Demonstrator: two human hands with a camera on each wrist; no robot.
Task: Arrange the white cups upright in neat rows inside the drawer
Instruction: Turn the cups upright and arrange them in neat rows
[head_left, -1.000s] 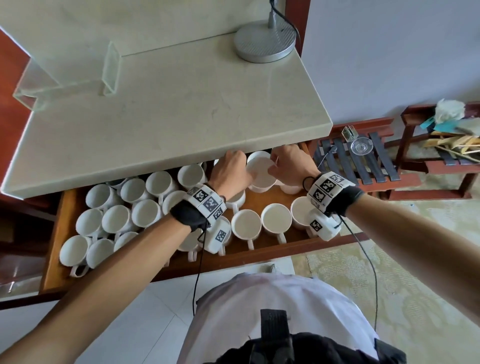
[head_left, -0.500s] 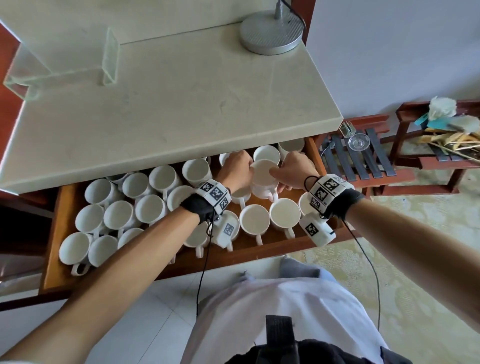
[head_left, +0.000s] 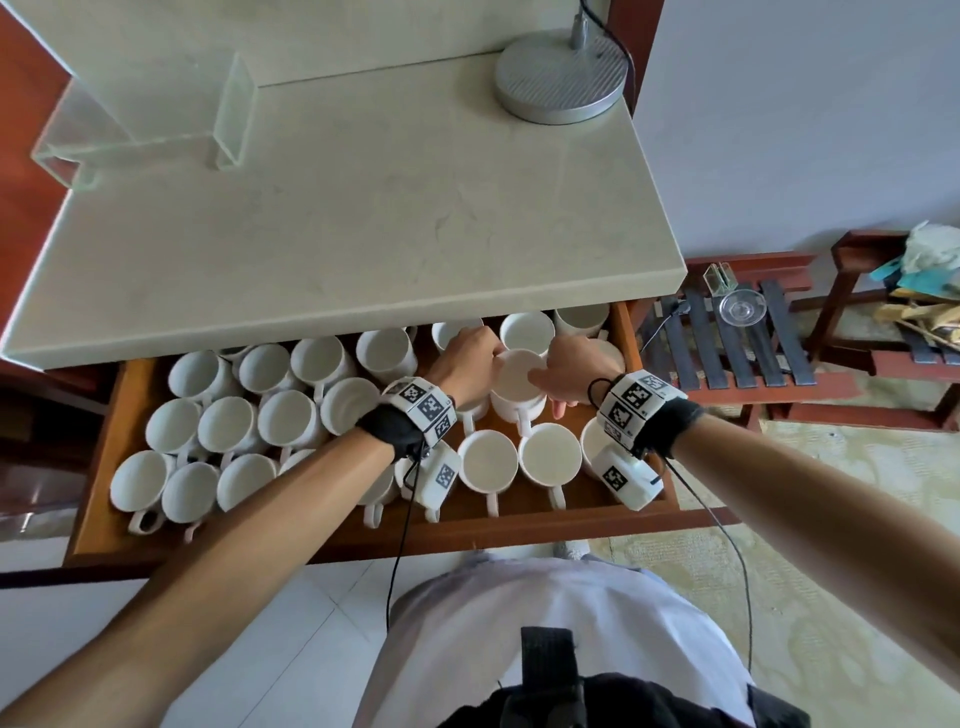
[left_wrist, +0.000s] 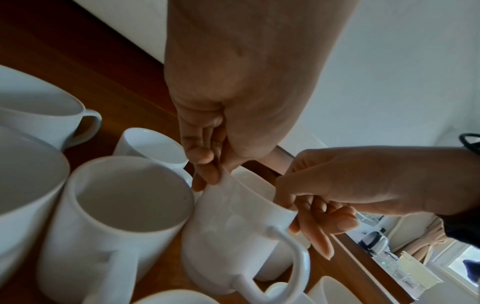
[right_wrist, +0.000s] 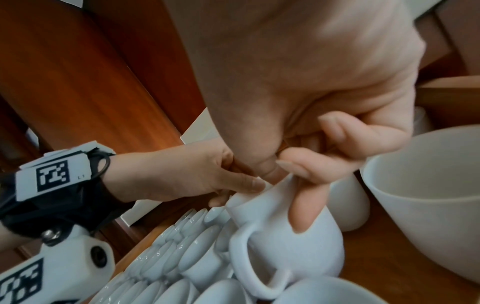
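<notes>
A wooden drawer (head_left: 98, 467) stands pulled out under the stone counter, filled with several upright white cups. Both hands hold one white cup (head_left: 517, 376) (left_wrist: 233, 230) (right_wrist: 283, 232) in the right half of the drawer, its handle pointing toward me. My left hand (head_left: 467, 364) (left_wrist: 205, 164) pinches its rim on the left side. My right hand (head_left: 563, 369) (right_wrist: 293, 176) pinches the rim on the right, thumb inside and fingers down the outer wall. The cup stands upright behind the front row of cups (head_left: 549, 456).
The stone counter (head_left: 363, 208) overhangs the drawer's back rows. A lamp base (head_left: 558, 78) and a clear acrylic stand (head_left: 156, 140) sit on it. A slatted wooden rack (head_left: 737, 343) with a glass dish stands to the right of the drawer.
Both hands have drawn the cup toward me from the back of the drawer into the middle row. The camera has tilted slightly.
</notes>
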